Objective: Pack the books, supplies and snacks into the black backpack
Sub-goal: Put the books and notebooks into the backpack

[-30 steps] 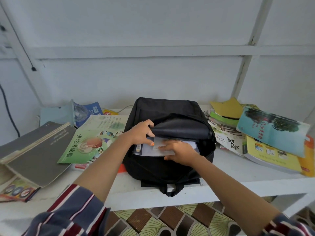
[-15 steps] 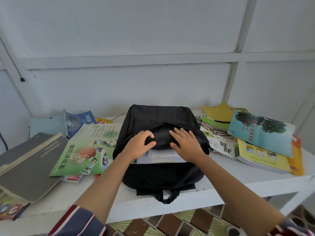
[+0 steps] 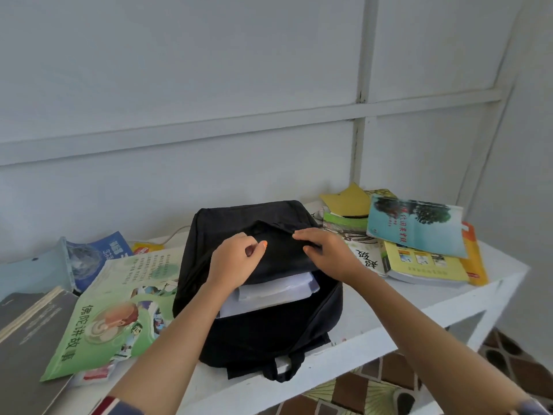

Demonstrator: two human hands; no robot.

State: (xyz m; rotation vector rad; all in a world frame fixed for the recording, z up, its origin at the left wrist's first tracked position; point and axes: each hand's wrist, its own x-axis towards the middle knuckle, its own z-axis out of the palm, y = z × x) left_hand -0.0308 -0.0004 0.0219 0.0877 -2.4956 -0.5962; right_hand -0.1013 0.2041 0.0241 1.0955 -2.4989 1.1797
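The black backpack [image 3: 254, 330] lies on the white table [image 3: 419, 307] with its mouth open toward me. White books [image 3: 278, 290] show inside the opening, under the top flap. My left hand [image 3: 236, 259] sits on the flap with curled fingers and pinches the fabric against its thumb. On the flap's right side rests my right hand [image 3: 329, 250], fingers stretched flat along a fold. A green picture book [image 3: 119, 310] and a grey book [image 3: 27, 339] lie left of the bag.
A blue book [image 3: 95, 253], a pale blue folder [image 3: 33, 271], a yellow snack packet [image 3: 143, 248] and a red-white packet [image 3: 95, 374] lie at left. A pile with a teal book [image 3: 416, 226] and a yellow book [image 3: 425, 262] sits at right. The wall stands close behind.
My right hand came out of the bag's opening and went up onto the flap. Both hands slid farther back along the flap, which now covers more of the white books.
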